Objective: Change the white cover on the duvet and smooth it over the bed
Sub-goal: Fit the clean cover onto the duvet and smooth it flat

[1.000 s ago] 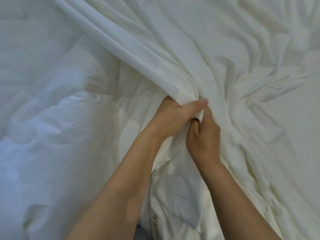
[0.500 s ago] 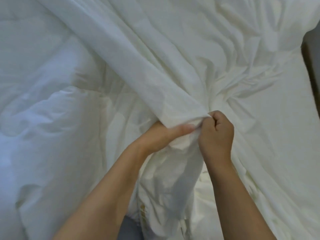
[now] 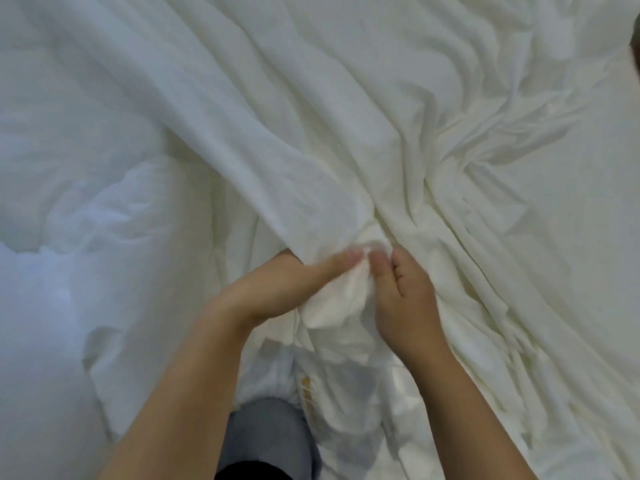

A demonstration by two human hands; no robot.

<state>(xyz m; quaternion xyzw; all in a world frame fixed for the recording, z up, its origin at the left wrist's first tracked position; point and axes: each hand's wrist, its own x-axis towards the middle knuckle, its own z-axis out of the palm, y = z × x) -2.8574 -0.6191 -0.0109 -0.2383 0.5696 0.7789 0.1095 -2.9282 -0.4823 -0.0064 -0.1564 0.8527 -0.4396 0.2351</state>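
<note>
The white duvet cover lies crumpled across the bed, its folds running toward my hands at centre. The puffy white duvet fills the left side. My left hand reaches under the cover's edge, thumb on top, pinching a bunched corner of fabric. My right hand grips the same bunch from the right, fingertips curled into it. Both hands meet at the bunch. The fingers are blurred by motion.
A grey trouser leg shows at the bottom between my forearms. A small yellow-brown label sits on the fabric below the bunch. A dark sliver shows at the far right edge of the bed.
Both hands have drawn nearer to me with the cover's edge. The right hand went from a fist on the fold to fingertips pinching the bunch beside the left thumb.
</note>
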